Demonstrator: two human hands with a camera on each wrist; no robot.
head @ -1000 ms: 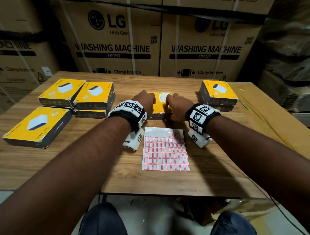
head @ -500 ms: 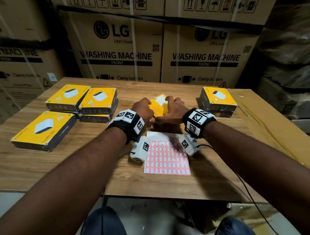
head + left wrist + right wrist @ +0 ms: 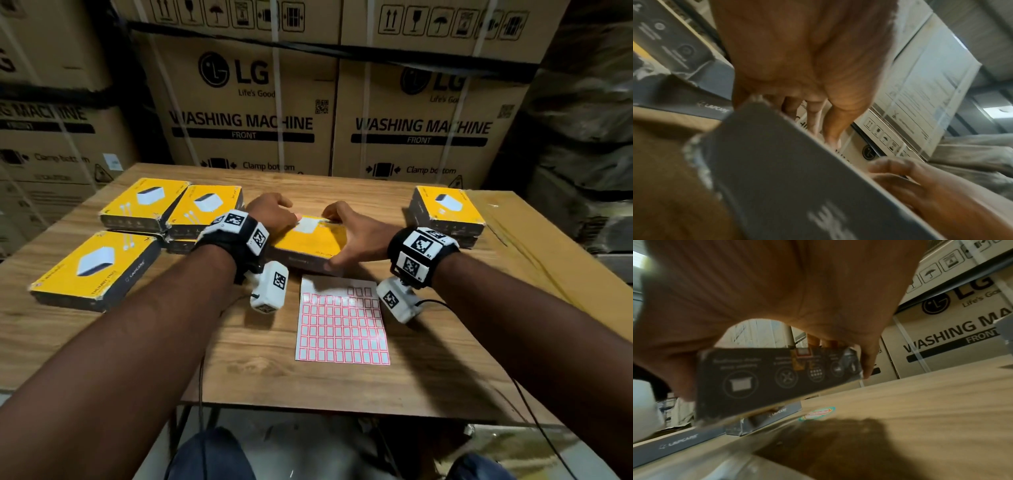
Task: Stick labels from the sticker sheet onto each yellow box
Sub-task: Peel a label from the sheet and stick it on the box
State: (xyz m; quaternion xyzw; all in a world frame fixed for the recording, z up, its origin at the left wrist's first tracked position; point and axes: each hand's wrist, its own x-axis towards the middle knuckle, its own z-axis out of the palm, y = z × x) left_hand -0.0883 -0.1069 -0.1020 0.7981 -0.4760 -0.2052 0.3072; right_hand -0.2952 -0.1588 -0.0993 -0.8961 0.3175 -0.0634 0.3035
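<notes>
cartons: big brown lg washing machine cartons (image 3: 246,113) stacked behind the table, straps running down their fronts.
table: wooden table (image 3: 428,370) carrying all the smaller things; a lighter board (image 3: 548,260) lies along its right side.
left group of boxes: yellow boxes at the table's left, one near the front edge (image 3: 92,270), two side by side behind it (image 3: 144,204) (image 3: 205,210), and part of another showing under them (image 3: 178,245).
right stack: yellow box (image 3: 445,209) on the far right, sitting on top of another one.
held yellow box: yellow-topped, dark-sided box (image 3: 310,243) in the middle of the table, just behind the sticker sheet; in the right wrist view its near end is raised off the wood. a small red-edged label (image 3: 802,352) sits at the top edge of its dark side.
sticker sheet: white sheet of red-bordered labels (image 3: 340,325) flat on the table in front of the held box, between the two wrists; a few cells at its top right look empty.
right hand: right hand (image 3: 356,236) grips the box's right end, thumb on the near side, fingers curled over the top.
left hand: left hand (image 3: 270,214) at the box's left end, fingers curved over its top; how tightly it holds is unclear.
</notes>
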